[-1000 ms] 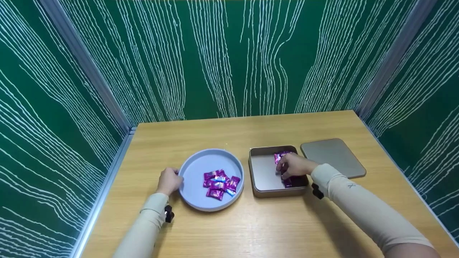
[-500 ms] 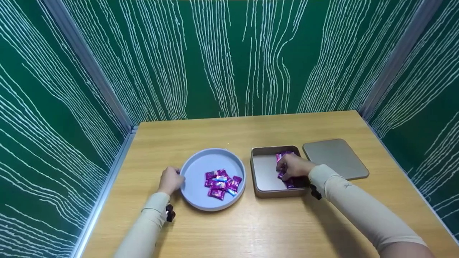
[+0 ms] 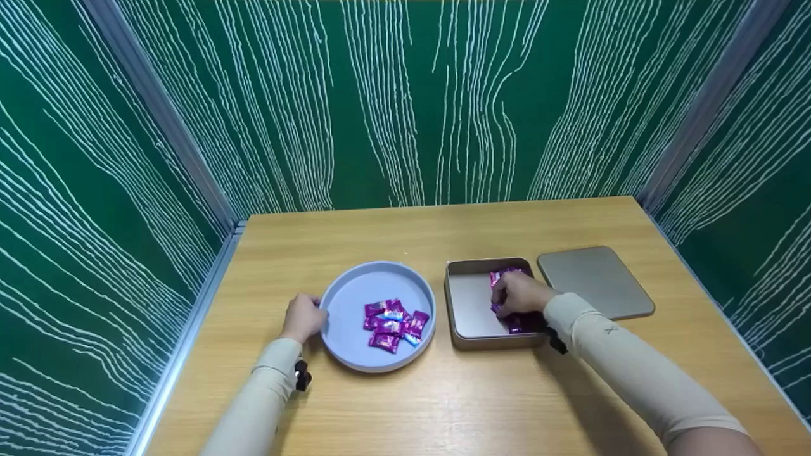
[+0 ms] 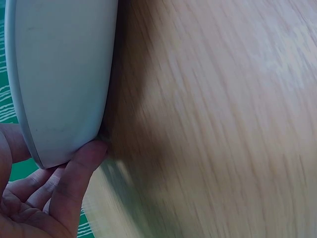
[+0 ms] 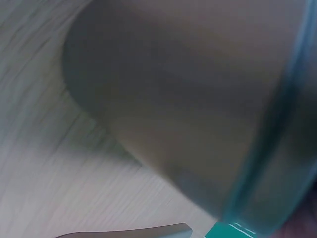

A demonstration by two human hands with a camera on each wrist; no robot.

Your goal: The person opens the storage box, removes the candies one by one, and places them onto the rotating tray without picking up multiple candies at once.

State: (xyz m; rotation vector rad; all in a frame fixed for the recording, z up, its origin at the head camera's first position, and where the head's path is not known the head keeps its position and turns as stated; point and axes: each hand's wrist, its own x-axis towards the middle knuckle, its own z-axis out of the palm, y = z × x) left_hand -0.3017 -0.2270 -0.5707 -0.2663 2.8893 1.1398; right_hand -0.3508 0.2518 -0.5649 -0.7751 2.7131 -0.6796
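Note:
My left hand (image 3: pixel 303 318) holds the near-left rim of a round pale blue dish (image 3: pixel 345 297); fingers (image 4: pixel 74 186) press its side in the left wrist view. Several purple-wrapped candies (image 3: pixel 388 327), a few with blue and white on them, lie heaped in the dish. My right hand (image 3: pixel 524 294) reaches into a rectangular metal tin (image 3: pixel 469 301). Its fingertips pinch a purple-wrapped candy (image 3: pixel 495 308), mostly covered by the hand. More purple candies (image 3: pixel 515 324) lie along the tin's right side, partly hidden. In the right wrist view the tin's outer wall (image 5: pixel 188 89) hides the fingers.
The tin's flat metal lid (image 3: pixel 595 282) lies on the wooden table (image 3: pixel 405 411), just right of the tin. A narrow gap separates dish and tin. Green panels (image 3: pixel 374 107) with white wavy lines stand behind the table and at both sides.
My right hand's fingers have closed together at a candy inside the tin. The left hand keeps its hold on the dish. The head view has shifted slightly.

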